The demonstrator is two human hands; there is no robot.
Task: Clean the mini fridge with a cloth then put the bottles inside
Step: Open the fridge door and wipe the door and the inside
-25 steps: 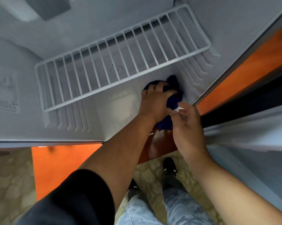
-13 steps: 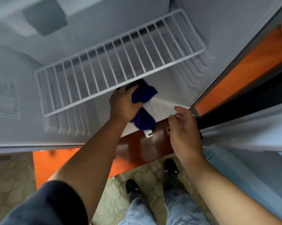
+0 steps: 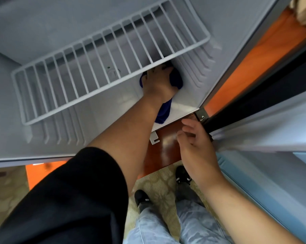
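Head view: your left hand [image 3: 158,83] is inside the fridge [image 3: 43,23], right of centre in the frame. It presses the blue cloth [image 3: 163,111] down on the fridge floor. Your fingers are spread across the top of the cloth, and their tips reach just under the front rail of the wire shelf [image 3: 95,67], which partly hides them.

The cloth is bunched under your palm and bulges out on both sides of the hand. A tail of it runs down the frame beneath your wrist to the fridge's front lip. Its long axis therefore goes from the front lip towards the back of the fridge, leaning a little to the right. It lies in the floor's right part, close to the ribbed right wall.

The shelf slants from the lower left to the upper right of the frame.

Your right hand [image 3: 196,147] hangs outside the fridge, below the cloth's tail in the frame. Its fingers are loosely bent and apart and hold nothing. It is just beside the dark hinge [image 3: 202,117] at the fridge's lower right corner, with the open door [image 3: 271,131] to its right.

Your black sleeve [image 3: 69,199] fills the lower left. At the bottom centre your shoes [image 3: 142,198] stand on patterned carpet [image 3: 159,189].
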